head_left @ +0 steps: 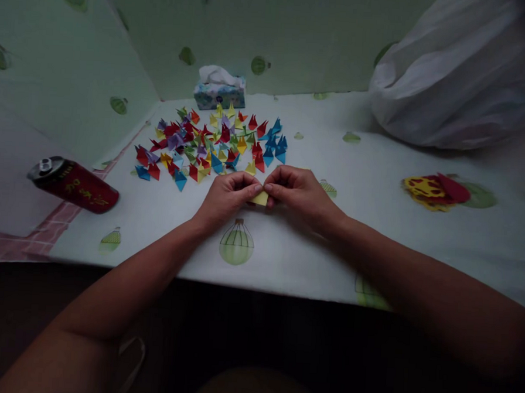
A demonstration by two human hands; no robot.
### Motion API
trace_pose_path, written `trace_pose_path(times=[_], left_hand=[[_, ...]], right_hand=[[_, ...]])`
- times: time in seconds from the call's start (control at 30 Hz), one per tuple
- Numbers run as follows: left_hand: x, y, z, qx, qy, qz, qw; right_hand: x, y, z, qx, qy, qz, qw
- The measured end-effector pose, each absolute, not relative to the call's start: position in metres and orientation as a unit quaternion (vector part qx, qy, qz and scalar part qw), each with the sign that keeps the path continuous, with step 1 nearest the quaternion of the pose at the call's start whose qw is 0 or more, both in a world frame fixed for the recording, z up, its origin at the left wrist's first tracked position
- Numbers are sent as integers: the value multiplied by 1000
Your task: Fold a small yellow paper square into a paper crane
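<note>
Yellow paper piece (259, 198), multicoloured folded papers (212, 147) — red, blue, purple, green — red can (76, 185), green-balloon-patterned white tablecloth (369, 184).

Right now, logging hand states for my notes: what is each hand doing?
Left hand: closed, pinching the left edge of the yellow paper piece.
Right hand: closed, pinching the same piece's right edge.

A table (375, 237) covered in a pale cloth printed with green lantern shapes fills the middle of the scene. Pale green walls (262, 26) with scattered leaf-like marks close it in at the far side and on the left. Light is dim and even. Below the near edge everything falls into dark shadow, perhaps floor, though it is too murky to tell.
</note>
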State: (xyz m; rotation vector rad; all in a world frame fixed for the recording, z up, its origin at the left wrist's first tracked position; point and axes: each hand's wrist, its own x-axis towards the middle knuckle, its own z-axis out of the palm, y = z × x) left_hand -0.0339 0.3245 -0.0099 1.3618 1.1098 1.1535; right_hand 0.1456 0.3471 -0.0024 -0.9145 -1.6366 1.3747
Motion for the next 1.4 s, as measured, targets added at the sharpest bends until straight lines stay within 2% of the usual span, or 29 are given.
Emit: trace_pose_path(times=[0.17, 0.4, 0.7, 0.9, 1.23, 1.4], left_hand=[[-35, 327, -10, 527, 453, 472, 542], [-35, 326, -7, 519, 460, 480, 537], [-37, 326, -7, 572, 456, 465, 499], [-37, 327, -10, 539, 451, 464, 539], [-37, 327, -11, 565, 445, 488, 494], [-36, 327, -12, 549, 428, 473, 541]], right_hand=[[147, 346, -1, -371, -642, 517, 427], [146, 345, -1, -366, -637, 509, 449], [148, 347, 0, -357, -648, 552, 385], [147, 344, 1, -370, -636, 542, 406], [145, 343, 0, -362, -625, 550, 419], [146, 345, -2, -376, -613, 542, 435]])
